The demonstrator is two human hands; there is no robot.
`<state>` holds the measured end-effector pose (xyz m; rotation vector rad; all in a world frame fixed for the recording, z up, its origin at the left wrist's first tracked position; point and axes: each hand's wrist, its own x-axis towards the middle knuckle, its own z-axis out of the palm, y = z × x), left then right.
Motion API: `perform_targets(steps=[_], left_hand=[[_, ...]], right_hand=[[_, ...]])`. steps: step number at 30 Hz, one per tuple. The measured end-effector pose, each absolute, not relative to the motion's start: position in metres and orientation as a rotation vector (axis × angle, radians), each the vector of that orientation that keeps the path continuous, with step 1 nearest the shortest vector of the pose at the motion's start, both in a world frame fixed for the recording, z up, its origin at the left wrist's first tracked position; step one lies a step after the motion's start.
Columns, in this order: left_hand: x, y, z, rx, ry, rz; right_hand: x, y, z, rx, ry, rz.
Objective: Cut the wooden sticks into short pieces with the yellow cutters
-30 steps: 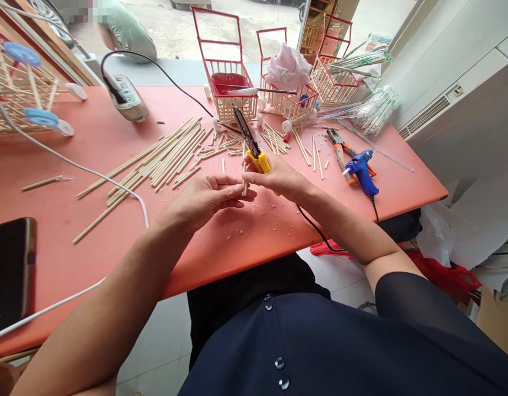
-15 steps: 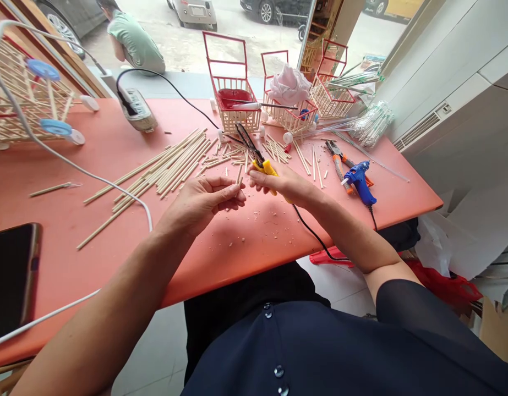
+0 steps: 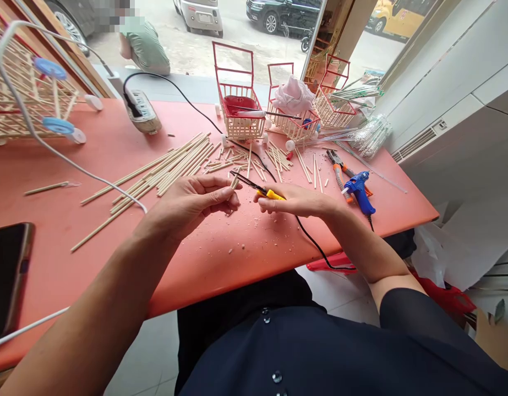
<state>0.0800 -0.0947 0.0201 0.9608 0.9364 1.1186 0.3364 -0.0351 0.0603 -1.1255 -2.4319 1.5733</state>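
Between thumb and fingers, my left hand pinches a short wooden stick, its top end sticking up. My right hand is wrapped round the yellow handles of a pair of pliers. The dark jaws point left and reach the top of the stick; whether they grip it I cannot tell. Behind my left hand lies a pile of long wooden sticks. Shorter cut pieces are scattered beyond both hands, and small chips dot the pink table below them.
Small stick-built carts with red handles stand along the back. To the right lie orange-handled pliers and a blue glue gun. A power strip, white cable and phone are left. Outside, a person sits.
The pliers have swung down from pointing up and away to pointing left, jaws now at the stick. My right hand turned and shifted right; my left hand moved slightly left.
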Motion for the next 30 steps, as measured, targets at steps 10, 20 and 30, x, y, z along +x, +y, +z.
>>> perform_targets(steps=[10, 20, 30], left_hand=[[0.0755, -0.0938, 0.0224, 1.013, 1.009, 1.084], [0.0751, -0.0936, 0.0236, 1.021, 1.043, 1.062], [0.075, -0.093, 0.0246, 1.028, 1.055, 1.051]], right_hand=[[0.3337, -0.0285, 0.0539, -1.089, -2.495, 1.401], [0.332, -0.0276, 0.0488, -1.11, -2.554, 1.341], [0.3299, -0.0297, 0.0492, -1.127, -2.549, 1.307]])
